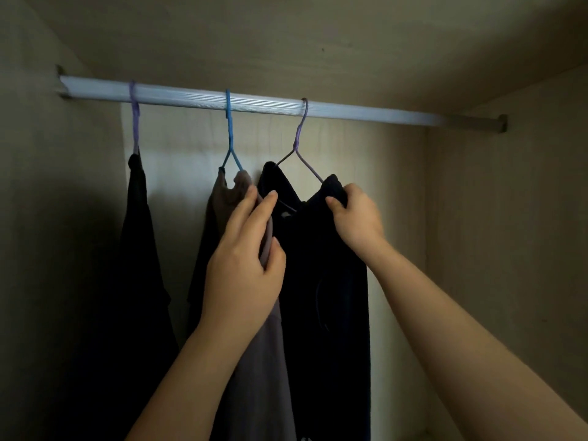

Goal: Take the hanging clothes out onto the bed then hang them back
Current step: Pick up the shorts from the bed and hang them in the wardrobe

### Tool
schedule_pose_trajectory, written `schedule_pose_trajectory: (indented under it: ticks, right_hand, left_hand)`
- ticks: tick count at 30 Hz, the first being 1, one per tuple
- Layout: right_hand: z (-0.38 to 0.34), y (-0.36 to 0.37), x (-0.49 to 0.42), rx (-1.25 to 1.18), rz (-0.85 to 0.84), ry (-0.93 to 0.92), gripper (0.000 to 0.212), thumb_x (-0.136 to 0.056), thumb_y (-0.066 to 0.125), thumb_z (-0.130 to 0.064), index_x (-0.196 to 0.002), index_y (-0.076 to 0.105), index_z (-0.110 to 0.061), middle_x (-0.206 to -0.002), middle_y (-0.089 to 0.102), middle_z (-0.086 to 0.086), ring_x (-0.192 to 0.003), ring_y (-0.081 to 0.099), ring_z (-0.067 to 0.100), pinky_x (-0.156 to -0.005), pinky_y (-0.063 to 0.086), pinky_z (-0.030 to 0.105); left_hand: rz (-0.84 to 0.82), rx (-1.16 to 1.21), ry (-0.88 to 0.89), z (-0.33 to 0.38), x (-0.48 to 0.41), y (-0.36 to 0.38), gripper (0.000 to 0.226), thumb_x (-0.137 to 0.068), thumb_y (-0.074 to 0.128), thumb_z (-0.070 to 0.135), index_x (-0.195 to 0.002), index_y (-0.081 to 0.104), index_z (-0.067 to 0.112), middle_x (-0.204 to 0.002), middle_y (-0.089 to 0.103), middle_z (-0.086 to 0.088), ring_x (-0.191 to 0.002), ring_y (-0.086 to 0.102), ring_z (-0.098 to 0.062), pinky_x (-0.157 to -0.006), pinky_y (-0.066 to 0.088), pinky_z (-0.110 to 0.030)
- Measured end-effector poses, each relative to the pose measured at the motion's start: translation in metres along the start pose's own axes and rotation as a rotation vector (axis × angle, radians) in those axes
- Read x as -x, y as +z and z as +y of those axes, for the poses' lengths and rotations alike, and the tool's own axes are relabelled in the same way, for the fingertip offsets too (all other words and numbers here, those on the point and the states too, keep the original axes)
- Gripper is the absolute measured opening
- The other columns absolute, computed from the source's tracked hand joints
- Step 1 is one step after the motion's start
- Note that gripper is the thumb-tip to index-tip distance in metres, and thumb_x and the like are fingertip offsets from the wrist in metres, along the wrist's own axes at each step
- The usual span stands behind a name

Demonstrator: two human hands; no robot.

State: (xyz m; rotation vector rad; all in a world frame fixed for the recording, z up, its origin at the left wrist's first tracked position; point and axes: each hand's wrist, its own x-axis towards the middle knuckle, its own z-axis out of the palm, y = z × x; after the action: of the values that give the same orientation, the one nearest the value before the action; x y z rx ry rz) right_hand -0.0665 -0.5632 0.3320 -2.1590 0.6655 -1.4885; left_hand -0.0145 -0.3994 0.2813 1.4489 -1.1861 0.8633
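Step in hand: All three garments hang on the rail [254,101] inside the wardrobe [509,218], and both your hands are on them. I judge you are either starting to lift one off or settling it after hanging; one picture alone does not tell which.
Left hand: Your left hand [245,265] pinches a fold of the beige garment [254,361] between thumb and fingers, and the fingertips reach up toward the collar of the navy garment [331,281].
Right hand: Your right hand [356,218] is curled tight on the right shoulder of the navy garment, just below the arm of its purple hanger [300,135].
Where the clothes are: The navy garment hangs on the right, touching the beige one, which hangs on the blue hanger [229,132] in the middle. The black garment [140,233] hangs apart on the left, on another purple hanger [135,122].
Next move: If you take the navy garment out, you need to raise its hook over the rail, so one hand should go up to the hanger neck. Let go of the beige fabric first, or it comes along.
Hard to see: The bed is not in view. The lower ends of the clothes are cut off. The wardrobe is dark, so I cannot tell what kind of garment each is.
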Motion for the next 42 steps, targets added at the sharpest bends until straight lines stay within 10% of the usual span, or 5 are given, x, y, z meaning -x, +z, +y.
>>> schedule_pose_trajectory:
  ticks: [13,29,33,42]
  right_hand:
    - [0.006,-0.024,-0.003,0.069,0.189,0.069,0.028,-0.096,0.042,-0.020,-0.112,0.048,0.002,-0.113,0.060,0.022,-0.105,0.053,0.037,-0.069,0.028,0.031]
    - [0.067,-0.029,0.093,-0.014,0.009,0.075,0.014,-0.091,0.051,-0.022,-0.097,0.042,-0.014,-0.086,0.054,0.003,-0.077,0.052,0.022,-0.066,0.039,0.029]
    - [0.088,-0.037,0.153,-0.055,-0.052,0.168,0.021,-0.089,0.057,-0.026,-0.097,0.038,-0.021,-0.077,0.051,-0.014,-0.065,0.052,0.004,-0.050,0.040,0.011]
    - [0.131,-0.039,0.307,0.040,-0.199,0.466,0.033,-0.083,0.065,-0.022,-0.073,0.033,-0.025,-0.069,0.050,-0.006,-0.059,0.048,0.006,-0.047,0.034,0.024]
  left_hand:
    - [-0.089,-0.002,-0.057,0.007,0.019,0.001,0.067,-0.086,0.048,0.001,-0.141,0.027,0.033,-0.151,0.027,0.009,-0.125,0.021,0.012,-0.086,0.014,0.014]
    - [-0.111,0.139,-0.256,0.012,0.075,0.008,0.071,-0.086,0.056,0.010,-0.143,0.019,0.030,-0.135,0.028,0.024,-0.119,0.025,0.016,-0.089,0.019,0.013]
    - [-0.177,0.175,-0.356,0.017,0.111,0.008,0.070,-0.086,0.056,0.017,-0.141,0.018,0.038,-0.133,0.031,0.028,-0.120,0.033,0.012,-0.099,0.031,-0.005]
    - [-0.408,0.191,-0.563,0.004,0.216,-0.011,0.062,-0.084,0.060,0.025,-0.139,0.029,0.030,-0.135,0.046,0.011,-0.121,0.046,-0.003,-0.100,0.045,-0.028]
